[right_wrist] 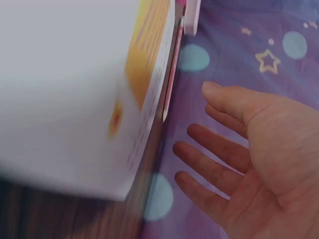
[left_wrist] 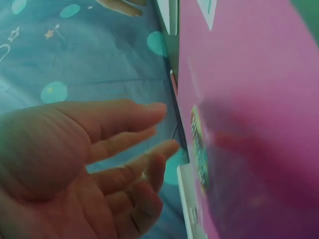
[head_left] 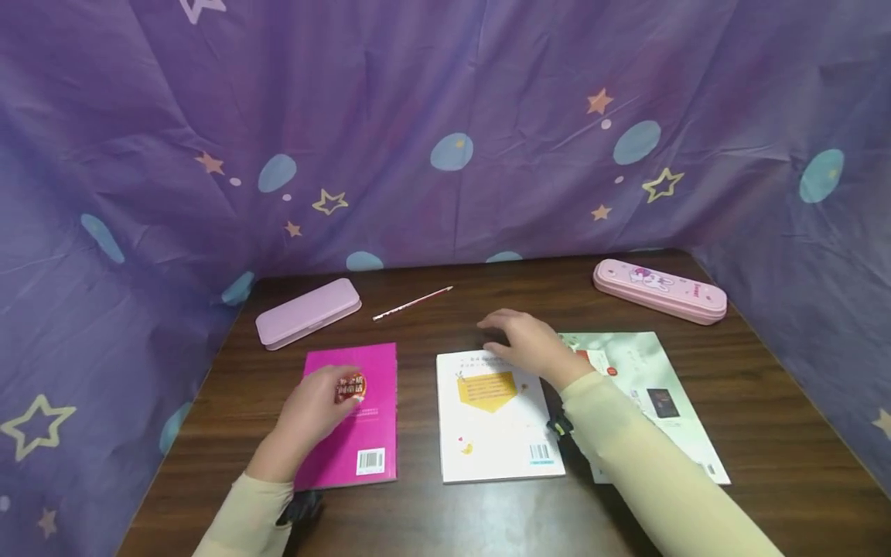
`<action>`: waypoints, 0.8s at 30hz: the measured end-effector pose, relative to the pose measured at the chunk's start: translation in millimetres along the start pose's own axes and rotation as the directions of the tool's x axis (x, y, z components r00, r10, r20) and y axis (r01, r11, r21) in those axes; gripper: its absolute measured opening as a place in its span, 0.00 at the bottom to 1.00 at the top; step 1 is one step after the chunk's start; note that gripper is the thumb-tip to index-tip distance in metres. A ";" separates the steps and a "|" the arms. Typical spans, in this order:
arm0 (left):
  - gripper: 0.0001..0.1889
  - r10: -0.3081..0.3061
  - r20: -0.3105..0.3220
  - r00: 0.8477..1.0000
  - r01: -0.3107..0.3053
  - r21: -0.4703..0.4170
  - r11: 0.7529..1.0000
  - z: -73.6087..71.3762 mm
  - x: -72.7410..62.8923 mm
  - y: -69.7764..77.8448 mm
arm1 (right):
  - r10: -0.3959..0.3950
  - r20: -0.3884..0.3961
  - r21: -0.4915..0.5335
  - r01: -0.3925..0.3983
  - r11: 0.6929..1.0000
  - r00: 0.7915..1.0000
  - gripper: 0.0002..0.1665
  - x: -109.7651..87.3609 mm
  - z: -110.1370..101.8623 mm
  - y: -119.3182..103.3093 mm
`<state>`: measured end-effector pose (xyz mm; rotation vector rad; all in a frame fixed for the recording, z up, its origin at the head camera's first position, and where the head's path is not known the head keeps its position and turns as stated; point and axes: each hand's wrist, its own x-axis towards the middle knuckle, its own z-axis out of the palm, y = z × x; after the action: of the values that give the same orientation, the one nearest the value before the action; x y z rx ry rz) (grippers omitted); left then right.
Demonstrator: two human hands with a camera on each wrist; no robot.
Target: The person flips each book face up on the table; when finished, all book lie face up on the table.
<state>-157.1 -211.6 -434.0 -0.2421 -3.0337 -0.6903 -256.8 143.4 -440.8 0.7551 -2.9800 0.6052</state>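
Observation:
My left hand (head_left: pixel 316 410) hovers over a magenta book (head_left: pixel 372 433), its fingers loosely bent with nothing between them. In the left wrist view the fingertips (left_wrist: pixel 158 110) stand apart from the cover. Above the top edge of a white book (head_left: pixel 487 449) with a yellow patch is my right hand (head_left: pixel 525 340), fingers spread and holding nothing. The right wrist view shows that palm bare, beside the white book (right_wrist: pixel 60 99). A pale green book (head_left: pixel 640 363) lies to the right, partly hidden under the right forearm.
A lilac pencil case (head_left: pixel 308 312) sits at the back left of the brown table (head_left: pixel 418 518). Beside it lies a red-and-white pencil (head_left: pixel 413 303). At the back right is a pink pencil case (head_left: pixel 659 291) with a rabbit print. A purple curtain (head_left: pixel 390 100) hangs behind.

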 end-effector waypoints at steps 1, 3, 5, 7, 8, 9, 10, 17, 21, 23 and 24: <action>0.25 -0.010 0.001 1.000 0.010 0.019 1.000 -1.7 -2.8 -1.9 | -0.002 0.015 -0.001 0.002 1.000 1.000 0.24 3.2 1.9 -4.0; 0.24 -0.030 0.009 1.000 0.030 0.041 0.999 -5.9 -8.3 -5.2 | -0.020 0.037 -0.010 0.021 1.000 0.999 0.24 9.7 6.1 -11.7; 0.24 -0.043 0.013 0.999 0.042 0.063 0.997 -10.2 -13.3 -8.2 | -0.053 0.038 -0.020 0.054 0.998 0.998 0.23 16.3 11.3 -18.7; 0.24 -0.056 0.025 0.998 0.054 0.074 0.996 -13.5 -19.0 -11.8 | -0.099 0.041 -0.028 0.100 0.995 0.994 0.22 21.1 18.0 -25.3; 0.25 -0.064 0.033 0.997 0.061 0.079 0.995 -14.6 -22.2 -13.7 | -0.123 0.048 -0.028 0.125 0.992 0.991 0.22 23.0 21.4 -28.7; 0.26 -0.072 0.039 0.997 0.068 0.084 0.994 -15.6 -25.8 -15.4 | -0.140 0.054 -0.028 0.142 0.990 0.989 0.22 24.5 24.9 -32.0; 0.26 -0.085 0.049 0.995 0.080 0.089 0.993 -15.9 -29.3 -17.2 | -0.154 0.060 -0.029 0.156 0.987 0.986 0.22 24.9 28.5 -34.6; 0.27 -0.138 0.100 0.985 0.128 0.101 0.987 -18.7 -50.7 -29.7 | -0.194 0.068 -0.031 0.196 0.980 0.979 0.21 33.5 43.2 -50.6; 0.26 -0.141 0.105 0.984 0.130 0.106 0.986 -22.8 -55.9 -36.4 | -0.222 0.068 -0.001 0.223 0.975 0.973 0.22 43.5 42.4 -58.4; 0.27 -0.139 0.106 0.985 0.127 0.112 0.986 -24.9 -55.7 -38.2 | -0.230 0.075 0.004 0.231 0.973 0.970 0.23 48.6 41.9 -61.7; 0.27 -0.136 0.107 0.985 0.124 0.115 0.986 -25.8 -55.3 -38.5 | -0.231 0.082 0.003 0.232 0.973 0.969 0.24 51.1 41.6 -63.4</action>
<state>-108.8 -265.1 -430.2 -0.0840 -3.2077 -0.5337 -269.3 53.4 -451.0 1.1329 -2.9000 0.5633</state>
